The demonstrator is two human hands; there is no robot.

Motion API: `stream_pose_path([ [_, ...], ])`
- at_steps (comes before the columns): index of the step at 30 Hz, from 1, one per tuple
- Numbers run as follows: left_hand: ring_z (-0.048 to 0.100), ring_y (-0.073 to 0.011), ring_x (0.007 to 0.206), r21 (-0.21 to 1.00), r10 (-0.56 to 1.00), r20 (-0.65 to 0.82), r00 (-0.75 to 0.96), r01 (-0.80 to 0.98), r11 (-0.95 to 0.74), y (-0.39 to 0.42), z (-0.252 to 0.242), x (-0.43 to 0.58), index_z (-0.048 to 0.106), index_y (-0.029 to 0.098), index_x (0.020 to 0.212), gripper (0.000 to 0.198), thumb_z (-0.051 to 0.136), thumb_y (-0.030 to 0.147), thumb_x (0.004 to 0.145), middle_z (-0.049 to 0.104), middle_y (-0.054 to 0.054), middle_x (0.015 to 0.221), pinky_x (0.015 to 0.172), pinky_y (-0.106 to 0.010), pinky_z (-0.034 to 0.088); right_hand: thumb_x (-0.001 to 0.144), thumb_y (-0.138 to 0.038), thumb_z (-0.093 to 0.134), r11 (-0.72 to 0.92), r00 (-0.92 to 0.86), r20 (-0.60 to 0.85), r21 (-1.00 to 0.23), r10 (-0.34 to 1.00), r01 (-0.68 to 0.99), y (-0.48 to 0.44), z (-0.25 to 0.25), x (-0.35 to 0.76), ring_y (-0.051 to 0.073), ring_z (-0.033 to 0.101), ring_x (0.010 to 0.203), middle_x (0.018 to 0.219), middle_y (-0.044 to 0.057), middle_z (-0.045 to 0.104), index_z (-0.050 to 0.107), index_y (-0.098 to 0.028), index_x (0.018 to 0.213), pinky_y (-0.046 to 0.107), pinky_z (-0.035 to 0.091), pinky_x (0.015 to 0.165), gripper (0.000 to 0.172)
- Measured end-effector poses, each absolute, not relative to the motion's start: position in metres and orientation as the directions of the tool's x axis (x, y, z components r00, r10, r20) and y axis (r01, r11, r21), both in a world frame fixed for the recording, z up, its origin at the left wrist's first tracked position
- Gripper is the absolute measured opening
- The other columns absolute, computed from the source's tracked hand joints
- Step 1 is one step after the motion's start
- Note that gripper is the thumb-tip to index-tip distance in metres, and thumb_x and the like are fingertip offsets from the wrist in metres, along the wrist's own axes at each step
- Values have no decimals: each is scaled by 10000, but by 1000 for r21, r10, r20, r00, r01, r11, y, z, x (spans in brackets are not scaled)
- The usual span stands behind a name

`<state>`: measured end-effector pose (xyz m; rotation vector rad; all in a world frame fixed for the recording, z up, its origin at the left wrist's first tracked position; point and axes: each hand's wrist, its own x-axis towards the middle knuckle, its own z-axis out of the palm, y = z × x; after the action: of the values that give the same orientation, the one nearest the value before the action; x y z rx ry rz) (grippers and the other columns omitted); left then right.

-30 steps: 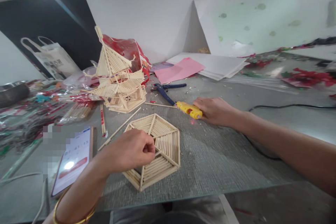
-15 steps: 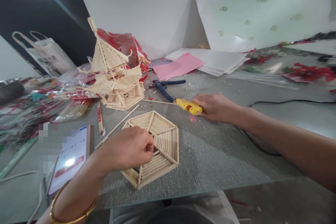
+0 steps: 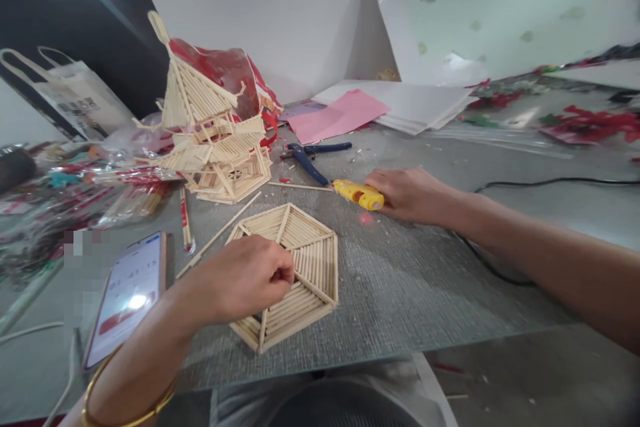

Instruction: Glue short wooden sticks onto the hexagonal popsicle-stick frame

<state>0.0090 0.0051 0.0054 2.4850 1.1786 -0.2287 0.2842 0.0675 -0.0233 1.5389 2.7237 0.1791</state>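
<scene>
Head view, with every place told from the flat hexagonal panel of pale wooden sticks (image 3: 300, 260) lying on the grey textured table (image 3: 425, 280): far to its left a white handled bag (image 3: 65, 97) leans against the dark wall, and nearer on that side lies a clutter of clear wrappers with red and green scraps (image 3: 65, 193). Left and toward the table's near edge a phone with a lit white screen (image 3: 127, 293) lies face up. The left hand (image 3: 245, 280), a gold bangle (image 3: 125, 407) on its wrist, rests curled in a loose fist on the panel's near-left part, fingertips pinched together at its ribs; what they pinch is hidden. Behind and left of the panel stands a tiered tower model of the same sticks (image 3: 210, 133), its roof steep and ridged, a red plastic bag (image 3: 225, 77) behind it; loose long sticks (image 3: 220, 233) lie between tower and panel. Behind the panel are blue-handled pliers (image 3: 310, 160) and, further back, a pink paper sheet (image 3: 337, 117) on white sheets. To the right and behind, the right hand (image 3: 407, 195) is closed around a yellow glue gun (image 3: 357, 193) lying on the table, nozzle pointing left, a black cord (image 3: 550, 181) trailing rightward.
</scene>
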Motion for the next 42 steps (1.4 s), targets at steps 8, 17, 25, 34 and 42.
stream_pose_path([
  [8, 466, -83, 572, 275, 709, -316, 631, 776, -568, 6, 6, 10, 576, 192, 673, 174, 412, 175, 728, 564, 35, 612, 543, -227, 273, 819, -346, 422, 504, -516, 80, 131, 853, 854, 66, -23, 285, 144, 494, 682, 861, 54, 546, 512, -145, 878, 235, 181, 477, 228],
  [17, 457, -64, 540, 332, 676, -352, 647, 762, -556, 10, 7, 10, 571, 179, 643, 142, 438, 161, 689, 543, 47, 579, 510, -203, 284, 821, -317, 442, 505, -517, 95, 125, 851, 854, 64, -22, 284, 134, 477, 671, 840, 52, 543, 506, -143, 858, 240, 187, 488, 189],
  [25, 446, -57, 534, 362, 674, -331, 661, 748, -556, 13, 4, 7, 568, 187, 661, 129, 446, 159, 691, 527, 59, 569, 504, -193, 288, 796, -368, 421, 505, -519, 85, 139, 851, 852, 63, -22, 283, 146, 477, 676, 853, 50, 539, 500, -165, 867, 239, 190, 483, 229],
  [34, 463, -65, 534, 365, 676, -352, 647, 760, -538, 14, 3, 9, 593, 188, 663, 160, 437, 162, 681, 548, 48, 578, 498, -195, 301, 778, -331, 405, 505, -524, 101, 169, 846, 847, 66, -27, 284, 169, 487, 709, 849, 76, 525, 495, -162, 848, 249, 221, 500, 204],
  [42, 487, -82, 541, 357, 695, -396, 600, 798, -485, 13, 5, 10, 615, 166, 672, 185, 431, 166, 650, 579, 16, 603, 490, -204, 306, 774, -355, 434, 504, -524, 101, 169, 846, 847, 65, -27, 284, 171, 496, 711, 865, 67, 519, 484, -167, 851, 253, 257, 515, 209],
])
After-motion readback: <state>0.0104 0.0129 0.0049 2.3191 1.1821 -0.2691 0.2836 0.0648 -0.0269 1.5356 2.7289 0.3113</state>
